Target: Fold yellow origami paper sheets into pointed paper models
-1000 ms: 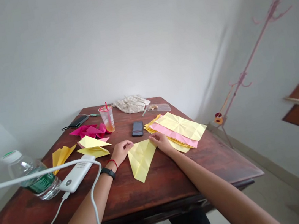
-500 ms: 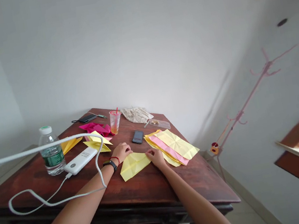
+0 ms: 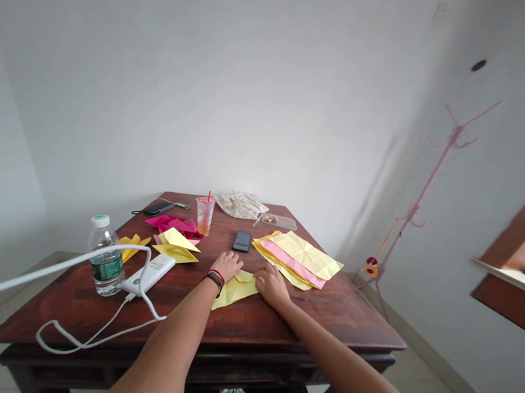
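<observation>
Your two bare hands meet on a pale yellow folded paper sheet (image 3: 232, 291) lying flat on the dark wooden desk (image 3: 265, 328). Your right hand (image 3: 271, 286) rests palm-down on the sheet's right end, fingers together, pressing. Your left hand (image 3: 228, 265) sits loosely curled on the far edge, and the view is too small to tell whether it pinches the paper. This reads as flattening a crease. A further fold would call for one hand pinning the sheet while the other lines up the edges. Just right of your right hand lies a stack of yellow and pink creased sheets (image 3: 303, 253). Just beyond your left hand is a dark phone (image 3: 242, 241), and further left a white power bank (image 3: 149, 275).
</observation>
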Available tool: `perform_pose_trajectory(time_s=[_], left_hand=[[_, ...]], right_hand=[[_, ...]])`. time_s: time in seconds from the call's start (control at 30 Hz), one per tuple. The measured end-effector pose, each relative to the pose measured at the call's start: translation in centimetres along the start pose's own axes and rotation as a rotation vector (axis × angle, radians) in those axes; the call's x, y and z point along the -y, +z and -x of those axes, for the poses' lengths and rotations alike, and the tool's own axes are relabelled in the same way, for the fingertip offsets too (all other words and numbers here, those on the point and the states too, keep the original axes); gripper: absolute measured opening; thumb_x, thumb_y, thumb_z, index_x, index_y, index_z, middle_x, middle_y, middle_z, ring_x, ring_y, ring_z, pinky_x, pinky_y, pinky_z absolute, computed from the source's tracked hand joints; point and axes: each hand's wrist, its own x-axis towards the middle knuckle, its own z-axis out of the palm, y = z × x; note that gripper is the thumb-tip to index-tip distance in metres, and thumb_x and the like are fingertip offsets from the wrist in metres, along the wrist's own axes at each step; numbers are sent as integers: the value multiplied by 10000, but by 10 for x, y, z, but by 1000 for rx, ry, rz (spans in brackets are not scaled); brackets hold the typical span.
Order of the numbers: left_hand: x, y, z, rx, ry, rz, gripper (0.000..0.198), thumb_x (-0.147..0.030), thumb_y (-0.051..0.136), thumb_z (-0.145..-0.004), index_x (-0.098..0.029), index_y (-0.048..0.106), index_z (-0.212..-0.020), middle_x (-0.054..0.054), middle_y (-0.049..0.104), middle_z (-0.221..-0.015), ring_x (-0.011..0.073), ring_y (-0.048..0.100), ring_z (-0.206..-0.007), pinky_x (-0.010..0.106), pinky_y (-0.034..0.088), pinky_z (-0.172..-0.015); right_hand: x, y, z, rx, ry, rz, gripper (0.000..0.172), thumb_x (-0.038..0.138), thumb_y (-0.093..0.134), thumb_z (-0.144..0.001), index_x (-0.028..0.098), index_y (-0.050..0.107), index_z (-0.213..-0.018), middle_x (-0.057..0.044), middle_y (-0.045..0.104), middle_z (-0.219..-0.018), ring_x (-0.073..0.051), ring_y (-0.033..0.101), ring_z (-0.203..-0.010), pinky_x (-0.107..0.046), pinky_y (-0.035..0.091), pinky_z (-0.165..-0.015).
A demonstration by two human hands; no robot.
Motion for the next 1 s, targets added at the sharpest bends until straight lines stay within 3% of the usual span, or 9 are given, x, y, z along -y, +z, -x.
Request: perform_pose_trajectory(time_s=[0.3, 0.67, 0.87, 1.0], left_hand=[[-2, 1, 2, 12, -41, -77, 204, -86, 503, -946, -153, 696, -951, 150, 666, -984, 262, 589, -952, 368, 408, -776], [13, 2, -1, 46, -31, -48, 235, -79, 478, -953, -148, 702, -972, 151, 661, -1036, 251, 583, -973, 357, 430, -786], [16, -4, -4, 85, -9, -7, 243, -65, 476, -945, -156, 698, -976, 145, 664, -1067, 250, 579, -1009, 367, 430, -830], [11, -14, -2, 78, -4, 35, 223, -59, 498, -920, -142, 704, -941, 157, 673, -1014, 263, 595, -995, 373, 451, -831]], right_hand=[[10, -1, 1, 147, -301, 0, 323, 141, 492, -914, 181, 743, -1114, -95, 720, -1212, -264, 587, -1254, -429, 438, -1115], [10, -2, -3, 230, -385, -2, 359, 266, 496, -964, 189, 662, -1273, -131, 678, -1293, -273, 639, -1189, -421, 503, -1038], [15, 0, -7, 298, -441, -35, 365, 280, 477, -976, 170, 692, -1250, -126, 652, -1342, -256, 591, -1268, -395, 434, -1114], [17, 1, -8, 292, -442, -51, 348, 265, 477, -969, 174, 720, -1200, -121, 669, -1318, -260, 613, -1238, -396, 460, -1084]])
